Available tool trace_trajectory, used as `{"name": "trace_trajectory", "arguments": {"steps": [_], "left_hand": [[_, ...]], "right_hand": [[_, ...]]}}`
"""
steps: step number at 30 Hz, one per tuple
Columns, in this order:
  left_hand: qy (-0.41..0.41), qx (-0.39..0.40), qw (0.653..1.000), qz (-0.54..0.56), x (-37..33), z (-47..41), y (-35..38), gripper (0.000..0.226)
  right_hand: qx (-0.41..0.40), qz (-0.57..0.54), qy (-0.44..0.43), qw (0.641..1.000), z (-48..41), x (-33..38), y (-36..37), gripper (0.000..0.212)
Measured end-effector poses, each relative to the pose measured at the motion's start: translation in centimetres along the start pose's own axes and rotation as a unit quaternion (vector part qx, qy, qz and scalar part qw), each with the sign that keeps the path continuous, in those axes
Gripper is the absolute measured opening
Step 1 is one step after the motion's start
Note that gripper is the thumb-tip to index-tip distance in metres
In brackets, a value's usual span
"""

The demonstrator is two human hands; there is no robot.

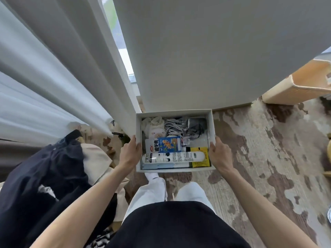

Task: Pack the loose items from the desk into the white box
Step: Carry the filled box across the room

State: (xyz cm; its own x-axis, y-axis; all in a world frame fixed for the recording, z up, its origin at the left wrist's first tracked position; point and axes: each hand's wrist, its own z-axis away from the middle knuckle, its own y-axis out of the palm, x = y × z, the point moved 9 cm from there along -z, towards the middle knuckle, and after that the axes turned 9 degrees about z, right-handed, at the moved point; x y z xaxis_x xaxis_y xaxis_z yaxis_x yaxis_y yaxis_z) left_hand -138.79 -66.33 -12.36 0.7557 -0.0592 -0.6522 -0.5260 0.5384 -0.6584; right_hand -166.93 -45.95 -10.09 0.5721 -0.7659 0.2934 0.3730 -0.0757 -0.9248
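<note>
While held out at 12 o'clock from the body, above a patterned rug (259, 140): white box (173, 112), lidless and well filled, grasped from both sides. At its 9 o'clock wall, left hand (129, 151), clasping the wall, thumb over the rim, fingers out of sight below. At its 3 o'clock wall, right hand (219, 153), clasping the same way, fingers likewise hidden. Equally near on either side, so no nearer hand to name; box centred between the two wrists. Inside, along the 6 o'clock wall, a white tube (173, 157), long axis running 9 to 3, hand to hand. Touching its 3 o'clock end, a yellow packet (200, 159). Just beyond at 12, a blue packet (166, 144). Farther toward the 12 o'clock wall: pale cloth (155, 127) at 11, white cables (174, 127) at 12, a black adapter (197, 125) at 1. Past the box at 12 o'clock, a tall white panel (197, 51), close by; touching or not, cannot tell. Curtains (44, 77) at 10 o'clock, dark clothes (44, 167) at 8, a basket (304, 83) at 2. Probably packing finished or nearly so, judging by no loose item in either hand. Likely next a carry or a set-down, calling for both hands moving together and level, since a tilt toward 9 or 3 would probably slide the tube lengthwise.
</note>
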Motion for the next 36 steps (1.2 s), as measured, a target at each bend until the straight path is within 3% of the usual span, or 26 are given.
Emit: {"name": "trace_trajectory", "arguments": {"steps": [14,20,24,26,36], "left_hand": [[-0.161,-0.046,0.986,-0.002,6.6,-12.3,10.8,0.023],[-0.163,-0.054,0.984,-0.041,12.1,-18.2,14.7,0.024],[-0.126,-0.049,0.99,-0.048,16.2,-23.4,17.8,0.004],[-0.118,-0.057,0.989,-0.066,18.1,-25.9,19.2,0.011],[-0.16,-0.096,0.98,-0.07,25.7,-33.7,24.2,0.006]], "right_hand": [[0.091,0.034,-0.032,0.995,-18.0,-2.0,13.2,0.032],[0.095,0.02,0.001,0.995,-21.8,-3.1,21.5,0.037],[0.091,-0.014,0.039,0.995,-24.3,-4.1,28.4,0.028],[0.087,-0.024,0.059,0.994,-25.9,-4.5,31.5,0.027],[0.085,-0.018,0.066,0.994,-32.6,-4.2,41.5,0.031]]}}
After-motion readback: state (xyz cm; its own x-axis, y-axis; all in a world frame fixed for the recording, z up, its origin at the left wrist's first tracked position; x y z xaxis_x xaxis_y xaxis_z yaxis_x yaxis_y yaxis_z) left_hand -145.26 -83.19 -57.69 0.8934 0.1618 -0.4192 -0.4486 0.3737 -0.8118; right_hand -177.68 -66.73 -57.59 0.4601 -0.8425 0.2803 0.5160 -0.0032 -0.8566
